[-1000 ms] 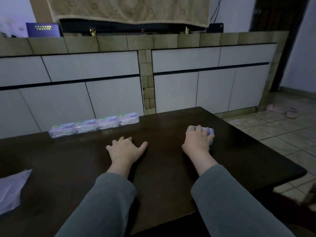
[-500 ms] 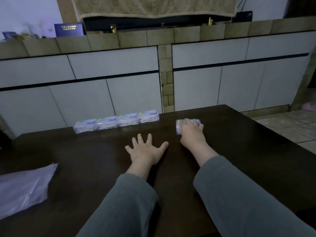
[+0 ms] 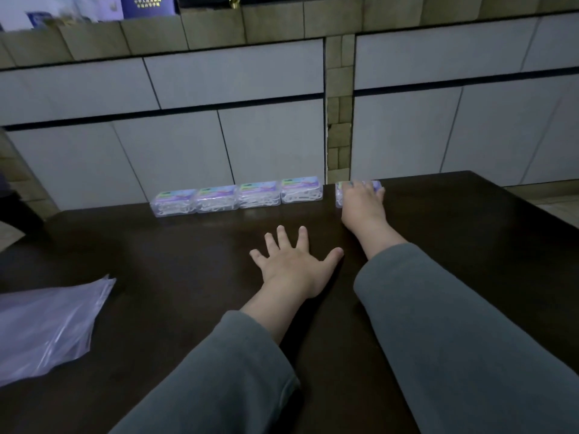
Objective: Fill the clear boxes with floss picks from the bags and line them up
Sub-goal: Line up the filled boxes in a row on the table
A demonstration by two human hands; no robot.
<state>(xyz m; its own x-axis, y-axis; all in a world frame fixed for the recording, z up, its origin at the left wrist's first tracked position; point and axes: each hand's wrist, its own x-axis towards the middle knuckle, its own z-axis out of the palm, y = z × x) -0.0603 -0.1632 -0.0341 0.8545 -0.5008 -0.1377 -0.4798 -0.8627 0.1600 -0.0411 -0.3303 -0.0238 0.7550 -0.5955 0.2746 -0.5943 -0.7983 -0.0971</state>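
Note:
Several clear boxes of floss picks (image 3: 238,198) stand side by side in a row along the far edge of the dark table (image 3: 188,277). My right hand (image 3: 362,203) lies over one more clear box (image 3: 340,192) a small gap to the right of the row, fingers curled over its top. My left hand (image 3: 291,264) rests flat on the table with fingers spread, nearer me and left of the right hand, holding nothing.
A crumpled clear plastic bag (image 3: 47,327) lies at the table's left edge. White cabinet fronts (image 3: 250,136) stand just behind the table. Tiled floor (image 3: 554,211) shows at the far right.
My right hand has slid the box away from me and leftward, up to the far edge near the row. My left hand stayed flat and spread its fingers wider.

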